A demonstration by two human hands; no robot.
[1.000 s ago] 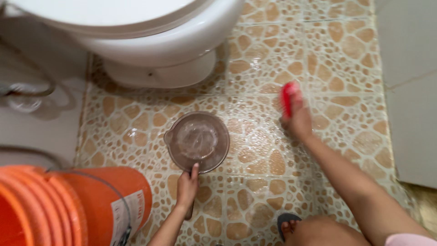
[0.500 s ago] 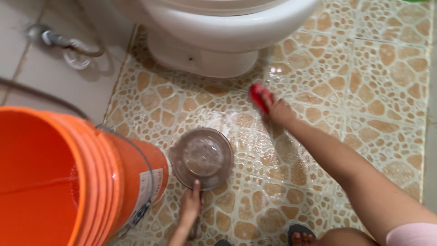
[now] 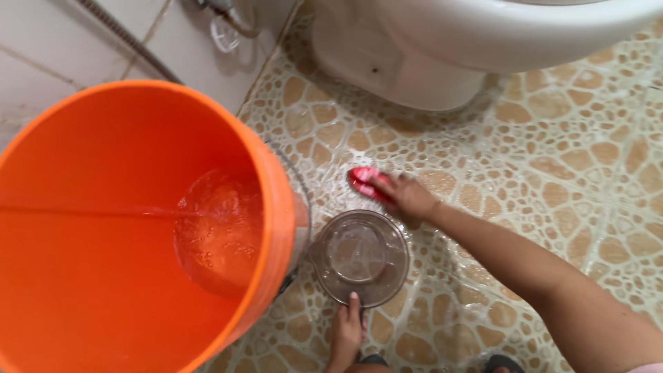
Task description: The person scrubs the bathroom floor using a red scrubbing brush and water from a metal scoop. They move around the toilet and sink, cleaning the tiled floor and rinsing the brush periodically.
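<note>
My right hand (image 3: 407, 197) is shut on a red scrub brush (image 3: 367, 183) pressed against the wet pebble-pattern floor tiles (image 3: 552, 159), just beyond a clear plastic dipper (image 3: 360, 257). My left hand (image 3: 345, 333) grips the dipper's handle at its near rim, thumb on top. The dipper sits on the floor beside an orange bucket (image 3: 103, 138), and some water lies in its bottom.
The orange bucket holds some water (image 3: 219, 231) and fills the left side. A white toilet base (image 3: 407, 62) stands at the top. A metal hose and valve (image 3: 228, 17) run along the white wall tiles. My foot in a sandal shows at the bottom edge.
The view has swung left, bringing the bucket's inside into sight. My right hand has drawn the red brush left and nearer to the dipper. My left hand stays on the dipper's handle.
</note>
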